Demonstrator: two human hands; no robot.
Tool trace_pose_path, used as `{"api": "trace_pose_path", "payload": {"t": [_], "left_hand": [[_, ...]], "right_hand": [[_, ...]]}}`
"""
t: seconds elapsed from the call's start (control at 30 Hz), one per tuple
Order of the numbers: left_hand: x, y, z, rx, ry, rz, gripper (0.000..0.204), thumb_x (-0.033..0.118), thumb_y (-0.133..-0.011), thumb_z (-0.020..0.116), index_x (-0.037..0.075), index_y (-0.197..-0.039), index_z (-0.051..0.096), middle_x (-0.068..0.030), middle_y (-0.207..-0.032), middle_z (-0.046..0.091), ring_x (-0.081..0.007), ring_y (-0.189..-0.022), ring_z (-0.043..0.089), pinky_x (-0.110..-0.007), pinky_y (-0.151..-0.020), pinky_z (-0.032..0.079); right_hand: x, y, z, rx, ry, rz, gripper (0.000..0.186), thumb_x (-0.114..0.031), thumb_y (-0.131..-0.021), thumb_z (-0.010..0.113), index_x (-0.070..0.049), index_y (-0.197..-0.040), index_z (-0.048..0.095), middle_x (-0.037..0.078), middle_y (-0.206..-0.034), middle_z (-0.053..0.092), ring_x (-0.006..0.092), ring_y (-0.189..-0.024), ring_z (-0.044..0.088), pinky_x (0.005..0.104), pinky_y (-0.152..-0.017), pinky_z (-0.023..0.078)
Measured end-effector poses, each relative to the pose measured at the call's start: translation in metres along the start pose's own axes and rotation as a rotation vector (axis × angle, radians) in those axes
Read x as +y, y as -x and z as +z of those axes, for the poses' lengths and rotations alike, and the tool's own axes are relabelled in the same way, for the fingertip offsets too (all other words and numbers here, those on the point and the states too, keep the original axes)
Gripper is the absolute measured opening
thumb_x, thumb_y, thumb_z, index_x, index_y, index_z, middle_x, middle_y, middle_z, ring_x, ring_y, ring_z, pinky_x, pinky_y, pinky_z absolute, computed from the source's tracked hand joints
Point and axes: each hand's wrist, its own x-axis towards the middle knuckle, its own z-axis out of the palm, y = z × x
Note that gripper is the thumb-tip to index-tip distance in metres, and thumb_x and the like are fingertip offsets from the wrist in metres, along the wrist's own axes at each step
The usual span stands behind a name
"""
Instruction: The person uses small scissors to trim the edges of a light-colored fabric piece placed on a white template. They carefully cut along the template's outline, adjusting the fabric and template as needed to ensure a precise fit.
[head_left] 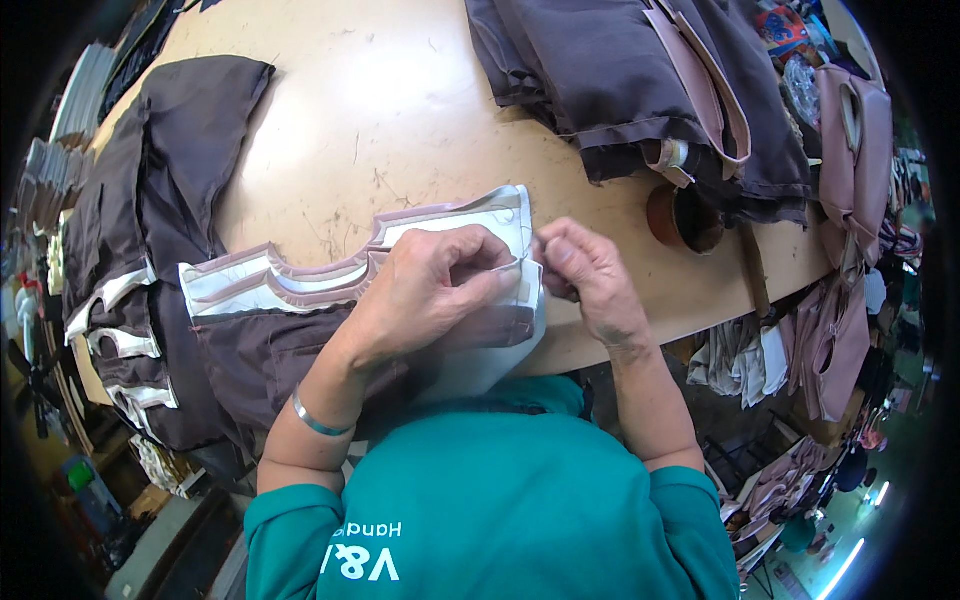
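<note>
Across the tan table (330,120) we see dark fabric (165,150) at the left and a larger dark pile (610,70) at the upper right. Near the table's front edge lies the sewn piece (320,275), its long axis running left to right, its white, pink-edged side facing away from the body and its right end angling upward. We find its right end at the fingertips: the left hand (415,285) has thumb and forefinger clamped on that edge. The right hand (592,275) is just beyond, fingers curled together; we cannot tell what they hold.
</note>
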Motion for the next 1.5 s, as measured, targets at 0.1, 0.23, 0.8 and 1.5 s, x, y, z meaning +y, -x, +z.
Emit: {"api": "trace_pose_path", "payload": {"t": [0.1,0.23,0.8,1.5], "left_hand": [[-0.002,-0.001,0.001,0.075,-0.020,0.036,0.016,0.012,-0.076,0.061,-0.003,-0.082,0.059,-0.0108,-0.070,0.060,-0.0138,-0.062,0.056,-0.026,-0.058,0.045],[-0.006,-0.003,0.003,0.170,-0.074,0.088,0.016,0.012,-0.076,0.060,-0.003,-0.082,0.058,-0.0136,-0.071,0.060,-0.0178,-0.061,0.057,-0.028,-0.058,0.045],[-0.014,0.003,0.021,0.236,-0.348,0.290,0.010,0.013,-0.076,0.059,0.006,-0.082,0.055,-0.0114,-0.066,0.058,-0.0285,-0.062,0.057,-0.038,-0.058,0.040],[-0.034,-0.018,0.032,0.246,-0.626,0.214,0.017,0.011,-0.077,0.060,0.005,-0.091,0.054,-0.0103,-0.078,0.060,-0.0240,-0.070,0.058,-0.033,-0.066,0.041]], "right_hand": [[-0.005,0.003,-0.001,0.171,-0.035,-0.075,0.031,-0.033,-0.088,0.049,-0.003,-0.094,0.052,-0.002,-0.068,0.046,0.0029,-0.054,0.036,0.0160,-0.046,0.025],[-0.006,0.004,0.010,0.142,-0.045,-0.147,0.019,-0.019,-0.085,0.051,-0.003,-0.097,0.053,-0.002,-0.075,0.049,0.0012,-0.060,0.039,0.0142,-0.056,0.032],[0.002,0.007,0.010,0.102,0.083,-0.096,0.021,-0.013,-0.080,0.059,-0.002,-0.098,0.054,-0.003,-0.077,0.052,0.0031,-0.066,0.046,0.0167,-0.060,0.037],[0.029,-0.006,0.001,0.401,0.094,-0.063,0.013,-0.008,-0.080,0.057,-0.003,-0.091,0.055,-0.002,-0.076,0.053,0.0023,-0.062,0.044,0.0161,-0.055,0.036]]}}
